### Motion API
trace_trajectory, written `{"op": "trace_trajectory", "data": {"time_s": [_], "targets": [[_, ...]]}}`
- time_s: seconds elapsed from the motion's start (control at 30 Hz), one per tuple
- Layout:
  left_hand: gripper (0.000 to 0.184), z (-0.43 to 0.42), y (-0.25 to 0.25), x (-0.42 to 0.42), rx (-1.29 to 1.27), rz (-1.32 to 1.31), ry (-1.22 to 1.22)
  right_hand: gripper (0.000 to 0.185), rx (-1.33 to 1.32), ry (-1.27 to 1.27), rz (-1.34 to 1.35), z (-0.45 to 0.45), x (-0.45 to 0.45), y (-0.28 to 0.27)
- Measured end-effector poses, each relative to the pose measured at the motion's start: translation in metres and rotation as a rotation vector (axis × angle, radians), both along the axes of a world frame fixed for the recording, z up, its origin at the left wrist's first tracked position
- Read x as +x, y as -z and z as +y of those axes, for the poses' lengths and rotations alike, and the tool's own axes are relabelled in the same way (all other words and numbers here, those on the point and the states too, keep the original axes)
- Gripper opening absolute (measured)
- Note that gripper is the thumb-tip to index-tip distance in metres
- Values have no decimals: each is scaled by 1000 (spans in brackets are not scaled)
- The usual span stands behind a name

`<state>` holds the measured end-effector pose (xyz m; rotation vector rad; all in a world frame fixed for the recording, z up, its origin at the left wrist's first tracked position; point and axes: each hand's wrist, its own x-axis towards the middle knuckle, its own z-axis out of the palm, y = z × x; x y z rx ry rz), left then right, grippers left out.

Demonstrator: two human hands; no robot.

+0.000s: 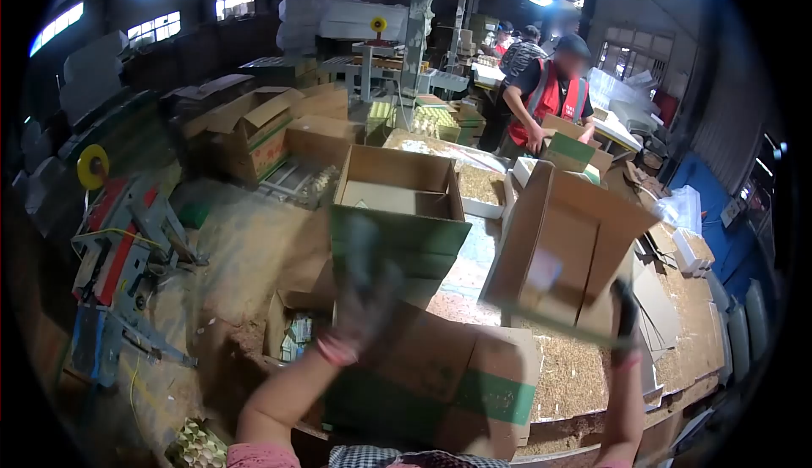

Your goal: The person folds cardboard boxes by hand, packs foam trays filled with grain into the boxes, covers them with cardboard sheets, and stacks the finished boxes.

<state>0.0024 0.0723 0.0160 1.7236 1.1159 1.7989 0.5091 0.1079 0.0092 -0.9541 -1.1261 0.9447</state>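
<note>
My left hand (368,303), smeared by motion, is in front of the green flap (397,248) of an open cardboard box (397,162). I cannot tell whether it touches that flap, and its fingers are not clear. On the right, another open cardboard box (562,256) is tilted with its brown inside facing me. At its lower right edge, my right hand (626,316), in a dark glove, is closed on the cardboard. A flattened-looking carton with a green band (495,396) lies in front of my body.
Wood shavings (562,375) cover the worktable. A box of small packets (296,337) is low on the left, near a red and grey machine (114,256). Across the table a person in a red vest (550,100) handles a carton. More boxes (254,134) are stacked behind.
</note>
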Motion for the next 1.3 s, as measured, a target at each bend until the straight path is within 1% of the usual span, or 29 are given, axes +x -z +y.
{"op": "trace_trajectory", "data": {"time_s": [0.03, 0.07, 0.1, 0.13, 0.2, 0.27, 0.33, 0.37, 0.4, 0.47, 0.5, 0.57, 0.63, 0.67, 0.7, 0.73, 0.8, 0.83, 0.87, 0.9, 0.93, 0.97, 1.0, 1.03, 1.07, 1.1, 1.2, 1.23, 1.3], "targets": [[75, 18, -9, -26, -34, -196, 29, 39, 17, -133, 67, 15, -34, -41], [76, 37, -17, -51, -50, -401, 53, 40, 163, 50, -168, 47, -26, -38], [77, 75, 20, -77, -46, -542, 191, 42, 207, 110, -142, 65, -51, -51], [78, 113, 57, -101, -47, -686, 324, 43, 91, 18, 99, 81, -78, -73], [86, 174, 122, -131, -211, 178, 77, 46, 236, -304, 99, 117, -115, -66], [89, 144, 79, -118, -175, 44, 154, 45, -7, -728, 360, 173, -142, -42], [94, 129, 72, -110, -142, -120, 232, 38, -403, -684, 455, 221, -174, -4], [94, 132, 77, -108, -151, -124, 224, 38, -443, -635, 363, 222, -216, 6], [95, 134, 82, -104, -47, -86, 86, 37, -59, -517, -2, 251, -239, 48], [96, 133, 101, -107, 18, -43, -41, 33, 140, -477, -113, 245, -290, 72], [97, 140, 110, -115, -24, -112, -18, 30, -40, -560, 138, 224, -316, 35], [99, 137, 110, -114, -117, -196, 20, 37, -52, -825, 386, 248, -297, 70], [91, 114, 97, -102, -169, -335, 51, 49, -370, -532, 533, 198, -274, 60], [86, 102, 96, -94, -160, -423, 44, 61, -338, -561, 394, 158, -261, 39], [74, 74, 85, -76, -182, -566, 21, 62, -363, -343, 345, 130, -230, 44], [63, 45, 74, -59, -193, -714, -5, 62, -151, -95, -16, 95, -196, 64], [57, 26, 114, -43, -551, -566, -65, 64, -41, 358, -418, 42, -129, 98], [57, 24, 133, -34, -654, -386, -109, 70, -267, 583, -772, 14, -93, 123], [58, 21, 151, -25, -747, -199, -145, 74, -410, 571, -695, -9, -73, 147], [60, 22, 165, -18, -774, 288, -231, 74, -423, 594, -689, -26, -67, 158], [62, 22, 177, -11, -753, 780, -307, 75, -535, 326, -483, -43, -64, 171], [62, 16, 164, -3, -732, 799, -280, 77, -619, 63, -261, -60, -67, 177], [69, 7, 137, 4, -761, 791, -199, 73, -598, 57, -304, -68, -79, 151], [72, 5, 123, 9, -772, 600, -150, 70, -579, 54, -344, -68, -92, 118], [76, 2, 110, 15, -773, 408, -104, 67, -364, 116, -270, -67, -92, 108], [73, -8, 116, 11, -531, 380, -157, 65, -141, 177, -207, -60, -90, 95], [83, -44, 52, 24, -212, -414, 83, 63, 133, 222, -116, -60, -87, -1], [89, -61, 21, 32, -146, 55, -335, 64, 203, 202, -66, -62, -87, -21], [100, -74, -3, 24, 86, 487, -601, 67, 356, 263, 8, -57, -90, -35]]}}
